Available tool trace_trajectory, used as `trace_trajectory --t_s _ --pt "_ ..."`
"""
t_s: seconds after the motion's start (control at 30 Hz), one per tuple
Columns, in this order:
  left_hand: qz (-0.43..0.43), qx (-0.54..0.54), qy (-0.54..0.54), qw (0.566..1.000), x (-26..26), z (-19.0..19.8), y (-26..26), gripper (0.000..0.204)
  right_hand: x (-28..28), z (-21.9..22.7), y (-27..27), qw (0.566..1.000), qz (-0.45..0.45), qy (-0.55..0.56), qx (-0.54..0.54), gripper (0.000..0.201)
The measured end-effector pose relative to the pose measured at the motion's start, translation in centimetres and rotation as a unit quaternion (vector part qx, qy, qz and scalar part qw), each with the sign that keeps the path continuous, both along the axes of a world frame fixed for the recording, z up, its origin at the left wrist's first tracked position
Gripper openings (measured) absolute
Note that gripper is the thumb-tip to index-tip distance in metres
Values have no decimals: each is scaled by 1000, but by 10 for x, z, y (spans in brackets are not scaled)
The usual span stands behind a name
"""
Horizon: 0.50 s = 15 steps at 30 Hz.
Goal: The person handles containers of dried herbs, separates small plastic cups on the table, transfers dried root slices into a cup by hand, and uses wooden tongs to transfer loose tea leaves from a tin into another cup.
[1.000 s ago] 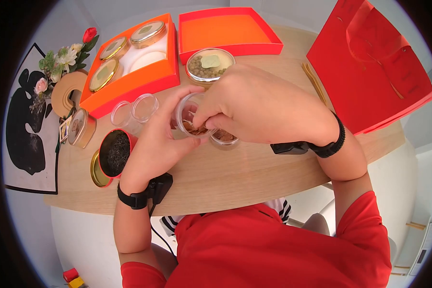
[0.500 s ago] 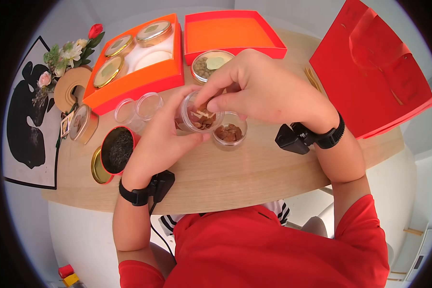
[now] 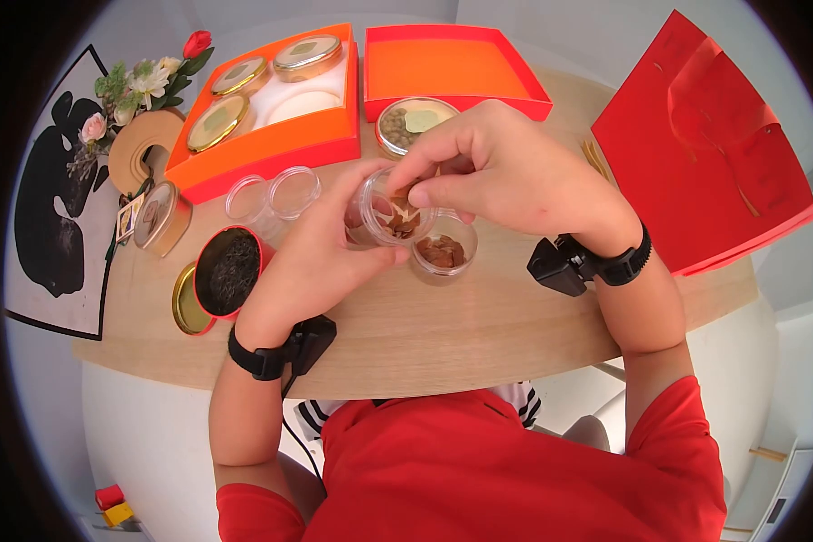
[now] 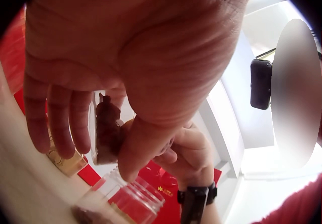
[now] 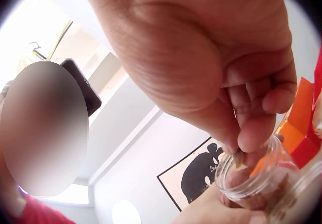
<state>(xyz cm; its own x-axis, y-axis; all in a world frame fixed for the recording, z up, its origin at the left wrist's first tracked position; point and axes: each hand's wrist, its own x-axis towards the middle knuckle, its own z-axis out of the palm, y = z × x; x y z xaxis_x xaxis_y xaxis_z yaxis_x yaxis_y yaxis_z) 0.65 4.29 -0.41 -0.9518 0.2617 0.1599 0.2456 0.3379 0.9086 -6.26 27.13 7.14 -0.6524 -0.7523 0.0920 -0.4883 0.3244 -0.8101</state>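
My left hand (image 3: 312, 257) grips a clear plastic jar (image 3: 368, 226), tilted a little, with brown dried pieces (image 3: 399, 223) inside. At its mouth, my right hand (image 3: 506, 181) pinches a small brown dried piece (image 5: 240, 158) between thumb and forefinger, while its other fingers curl in. A second open clear jar (image 3: 471, 237), also with brown dried pieces, stands on the table close to the held one. In the left wrist view the held jar (image 4: 105, 153) shows between thumb and fingers.
Two clear jars (image 3: 295, 191) stand left of my hands, near a red tin (image 3: 229, 275) of dark dried leaves and its gold lid (image 3: 190, 303). Behind are an orange box (image 3: 271, 163) of gold-lidded jars, its box lid (image 3: 456, 68) and a lidded jar (image 3: 396, 129). A red bag (image 3: 705, 163) stands right.
My right fingers have come up from deep inside the held jar to its mouth, with a brown piece pinched between them. The second jar, partly covered before, now shows more fully.
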Motion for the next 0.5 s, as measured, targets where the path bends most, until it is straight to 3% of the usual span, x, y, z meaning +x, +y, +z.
trace_trajectory --t_s 0.27,0.33,0.43,0.5 --pt "17 -28 -60 998 0 10 1 90 -7 15 14 998 3 -10 55 21" --pt "18 -15 -58 998 0 9 2 90 -9 20 21 994 39 16 105 21" --pt "31 -24 -69 997 0 9 3 89 -10 14 29 992 81 31 95 17" --pt "31 -10 -21 999 -1 3 2 82 -12 8 28 989 90 50 105 17"
